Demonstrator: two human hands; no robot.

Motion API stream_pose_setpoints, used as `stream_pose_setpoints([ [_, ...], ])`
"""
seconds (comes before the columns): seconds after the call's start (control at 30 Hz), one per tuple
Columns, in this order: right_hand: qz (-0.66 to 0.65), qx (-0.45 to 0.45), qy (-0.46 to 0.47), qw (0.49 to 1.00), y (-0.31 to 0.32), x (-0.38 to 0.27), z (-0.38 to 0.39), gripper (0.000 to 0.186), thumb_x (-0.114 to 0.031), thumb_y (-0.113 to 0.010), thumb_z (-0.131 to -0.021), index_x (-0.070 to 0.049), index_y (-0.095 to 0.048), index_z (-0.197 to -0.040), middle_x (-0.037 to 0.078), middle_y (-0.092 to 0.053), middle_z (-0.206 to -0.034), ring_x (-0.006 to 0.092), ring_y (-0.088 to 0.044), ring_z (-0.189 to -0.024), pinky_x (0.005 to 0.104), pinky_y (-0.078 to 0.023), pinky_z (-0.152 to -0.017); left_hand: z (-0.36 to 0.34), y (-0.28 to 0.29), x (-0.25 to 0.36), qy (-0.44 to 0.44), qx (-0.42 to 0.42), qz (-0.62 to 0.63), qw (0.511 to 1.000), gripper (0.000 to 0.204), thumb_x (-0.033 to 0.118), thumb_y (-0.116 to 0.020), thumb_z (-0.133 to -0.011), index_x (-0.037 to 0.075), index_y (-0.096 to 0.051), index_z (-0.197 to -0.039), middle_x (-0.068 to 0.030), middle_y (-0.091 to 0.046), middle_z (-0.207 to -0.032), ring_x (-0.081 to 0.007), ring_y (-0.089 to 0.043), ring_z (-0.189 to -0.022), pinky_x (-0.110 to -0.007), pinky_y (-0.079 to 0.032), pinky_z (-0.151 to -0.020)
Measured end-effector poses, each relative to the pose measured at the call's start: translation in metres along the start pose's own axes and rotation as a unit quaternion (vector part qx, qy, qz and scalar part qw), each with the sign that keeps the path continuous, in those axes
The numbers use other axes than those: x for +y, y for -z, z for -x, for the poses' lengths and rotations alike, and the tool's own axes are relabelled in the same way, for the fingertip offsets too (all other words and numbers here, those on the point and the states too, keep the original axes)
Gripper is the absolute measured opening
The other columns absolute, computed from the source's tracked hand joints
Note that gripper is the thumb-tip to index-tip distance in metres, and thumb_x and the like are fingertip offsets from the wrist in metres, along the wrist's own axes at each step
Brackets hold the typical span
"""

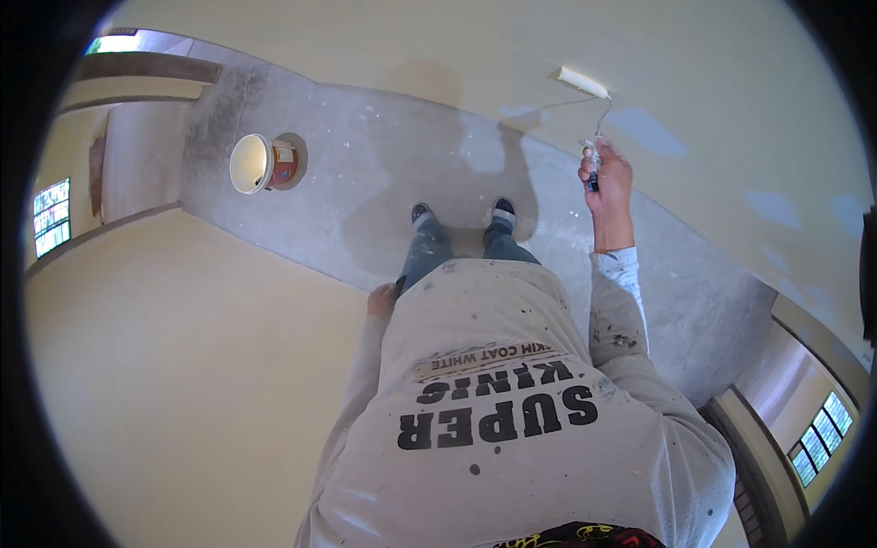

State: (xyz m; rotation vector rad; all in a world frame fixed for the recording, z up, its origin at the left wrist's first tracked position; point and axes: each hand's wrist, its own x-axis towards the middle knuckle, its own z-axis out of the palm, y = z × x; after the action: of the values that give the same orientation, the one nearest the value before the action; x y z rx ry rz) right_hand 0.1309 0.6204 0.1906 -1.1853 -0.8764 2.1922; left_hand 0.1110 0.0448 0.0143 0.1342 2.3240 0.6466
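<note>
Against the cream wall (493, 41) at the far right, your paint roller (582, 82) lies with its cover at the surface; contact along its whole length is hard to judge. Your right hand (614, 173) is closed around the handle (593, 183), fingers wrapped over it, probably so the bent wire frame can lay the cover flat while your arm reaches out. Your left hand (382, 300) hangs beside your left hip, likely because one hand is enough; how far its fingers open, or whether they have hold of anything, you cannot tell from here. The bucket (284, 163) stands on the grey floor (356, 137) at the far left, well apart from your feet (503, 212), perhaps to keep it from underfoot. The roller's cover is pale cream and straight, its frame thin, its handle dark at the near end
</note>
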Motion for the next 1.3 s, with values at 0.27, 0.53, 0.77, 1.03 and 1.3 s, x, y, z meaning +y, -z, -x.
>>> stream_pose_setpoints([
  [0.27, 0.013, 0.048, -0.033, 0.998, 0.010, 0.009, -0.022, 0.014, -0.011, -0.054, -0.102, -0.002, -0.056, -0.112, 0.009, -0.058, -0.077, 0.0159, -0.052, -0.053, 0.0287, -0.042, -0.045, 0.019, -0.004, -0.001, -0.063, 0.005, -0.069, 0.996, 0.026, 0.020, -0.060, -0.091, 0.005, -0.073, -0.107, -0.0166, -0.073, -0.110, -0.0356, -0.070, -0.102, -0.045, -0.055, -0.090],
  [0.53, 0.049, 0.040, -0.067, 0.996, 0.028, 0.014, -0.033, 0.013, -0.014, -0.053, -0.103, -0.004, -0.056, -0.110, 0.008, -0.058, -0.076, 0.0155, -0.052, -0.054, 0.0285, -0.042, -0.045, 0.045, -0.023, -0.008, 0.018, -0.004, -0.012, 1.000, 0.027, 0.022, -0.061, -0.093, 0.006, -0.073, -0.110, -0.0175, -0.072, -0.112, -0.0356, -0.068, -0.106, -0.044, -0.055, -0.094],
  [0.77, 0.130, -0.087, -0.160, 0.975, 0.007, 0.025, 0.038, 0.012, -0.014, -0.058, -0.102, -0.007, -0.059, -0.112, 0.005, -0.060, -0.077, 0.0120, -0.054, -0.053, 0.0269, -0.043, -0.044, 0.072, -0.023, -0.017, 0.085, 0.031, 0.007, 0.996, 0.035, 0.032, -0.055, -0.096, 0.006, -0.072, -0.113, -0.0167, -0.071, -0.117, -0.0340, -0.068, -0.105, -0.043, -0.054, -0.091],
  [1.03, 0.255, -0.218, -0.184, 0.924, -0.124, 0.059, 0.074, 0.048, -0.015, -0.058, -0.103, -0.005, -0.047, -0.149, 0.003, -0.059, -0.083, 0.0106, -0.051, -0.052, 0.0261, -0.039, -0.043, 0.048, 0.005, 0.003, 0.261, -0.017, 0.239, 0.935, 0.036, 0.033, -0.058, -0.095, 0.009, -0.070, -0.118, -0.0156, -0.070, -0.116, -0.0310, -0.071, -0.096, -0.042, -0.054, -0.088],
  [1.3, 0.381, -0.146, -0.176, 0.896, -0.227, 0.143, 0.071, 0.046, -0.015, -0.065, -0.098, -0.004, -0.049, -0.139, 0.002, -0.056, -0.072, 0.0102, -0.047, -0.049, 0.0270, -0.035, -0.041, -0.024, 0.035, -0.112, 0.046, 0.111, 0.090, 0.989, 0.034, 0.031, -0.057, -0.098, 0.007, -0.074, -0.114, -0.0161, -0.076, -0.104, -0.0306, -0.073, -0.090, -0.038, -0.056, -0.083],
])
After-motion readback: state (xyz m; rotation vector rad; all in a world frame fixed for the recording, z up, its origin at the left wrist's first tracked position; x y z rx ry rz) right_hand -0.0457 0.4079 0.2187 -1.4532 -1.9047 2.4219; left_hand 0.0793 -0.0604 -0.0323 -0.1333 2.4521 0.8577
